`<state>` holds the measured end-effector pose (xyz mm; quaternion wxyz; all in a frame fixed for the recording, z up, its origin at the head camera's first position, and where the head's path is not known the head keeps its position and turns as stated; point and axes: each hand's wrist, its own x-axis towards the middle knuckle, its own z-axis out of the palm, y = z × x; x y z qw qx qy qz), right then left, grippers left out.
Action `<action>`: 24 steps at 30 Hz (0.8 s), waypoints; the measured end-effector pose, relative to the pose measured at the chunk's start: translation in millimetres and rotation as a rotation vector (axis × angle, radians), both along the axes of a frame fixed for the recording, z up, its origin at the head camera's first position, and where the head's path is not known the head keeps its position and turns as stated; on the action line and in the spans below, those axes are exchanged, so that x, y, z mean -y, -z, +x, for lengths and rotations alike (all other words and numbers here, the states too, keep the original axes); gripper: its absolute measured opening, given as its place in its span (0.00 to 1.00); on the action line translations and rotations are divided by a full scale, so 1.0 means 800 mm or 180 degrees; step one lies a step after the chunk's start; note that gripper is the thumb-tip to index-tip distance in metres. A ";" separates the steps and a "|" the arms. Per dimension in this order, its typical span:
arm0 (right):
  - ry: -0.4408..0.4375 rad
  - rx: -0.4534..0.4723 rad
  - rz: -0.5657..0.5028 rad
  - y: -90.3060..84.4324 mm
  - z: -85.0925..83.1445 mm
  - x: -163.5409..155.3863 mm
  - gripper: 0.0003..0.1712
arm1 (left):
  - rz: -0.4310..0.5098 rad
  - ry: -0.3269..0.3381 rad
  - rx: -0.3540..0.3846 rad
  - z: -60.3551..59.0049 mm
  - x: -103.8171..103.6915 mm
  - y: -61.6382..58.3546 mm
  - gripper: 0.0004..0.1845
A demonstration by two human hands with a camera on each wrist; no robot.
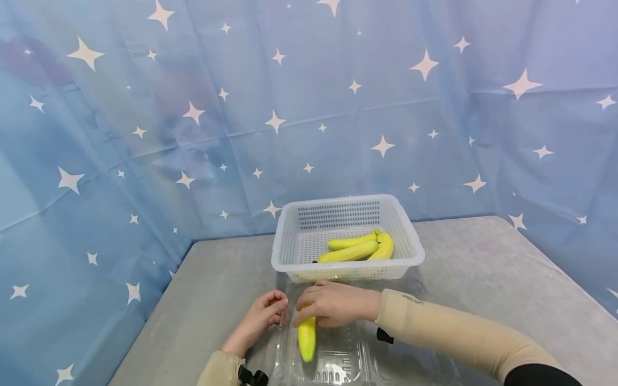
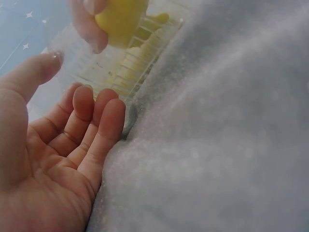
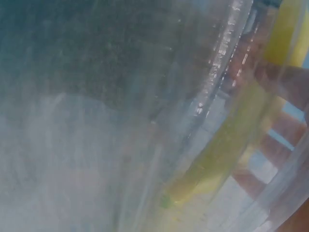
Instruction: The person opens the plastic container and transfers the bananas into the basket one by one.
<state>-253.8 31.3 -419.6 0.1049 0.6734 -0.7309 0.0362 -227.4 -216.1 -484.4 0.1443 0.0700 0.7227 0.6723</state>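
My right hand grips the upper end of a yellow banana, fingers and thumb around it. The banana points toward me over the left part of a clear plastic clamshell box. Through the clear plastic, the right wrist view shows the same banana with its greenish tip low. Beside the box's left edge is my left hand. Its fingers are loosely curled and hold nothing, with the thumb apart from them in the left wrist view. There, the banana's rounded end appears blurred beyond the fingertips.
A white slotted plastic basket stands behind the box, close to the starry blue curtain. Several yellow bananas lie in its right half. A grey cloth covers the table. The box's second half extends under my right forearm.
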 end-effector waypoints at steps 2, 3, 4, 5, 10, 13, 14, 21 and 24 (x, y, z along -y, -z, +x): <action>-0.0011 -0.0018 -0.0013 -0.001 0.001 -0.001 0.29 | -0.0034 0.0004 -0.0003 0.000 0.000 -0.002 0.20; -0.0013 -0.0028 -0.0023 -0.001 0.002 -0.001 0.30 | -0.0046 0.0003 0.0003 0.000 -0.001 -0.002 0.20; -0.0013 -0.0033 -0.0031 -0.001 0.002 -0.001 0.30 | -0.0054 0.0006 0.0002 0.000 -0.001 -0.003 0.20; -0.0013 -0.0042 -0.0040 -0.002 0.003 -0.001 0.30 | -0.0057 0.0005 0.0000 0.000 -0.001 -0.003 0.20; -0.0007 -0.0074 -0.0039 -0.003 0.002 0.000 0.29 | -0.0031 -0.0005 -0.0003 0.000 0.001 -0.001 0.18; -0.0002 -0.0072 -0.0020 -0.005 0.002 0.000 0.29 | -0.0017 0.0001 0.0017 0.000 0.002 0.000 0.18; 0.0003 -0.0053 -0.0014 -0.005 0.002 0.000 0.28 | -0.0013 0.0008 0.0020 0.000 0.002 0.000 0.19; 0.0032 -0.0044 -0.0030 -0.008 -0.001 -0.001 0.28 | 0.0005 0.0014 0.0006 0.000 0.001 0.000 0.17; 0.0039 -0.0080 -0.0068 -0.010 -0.002 -0.001 0.29 | 0.0007 0.0012 -0.0012 -0.001 0.001 0.000 0.17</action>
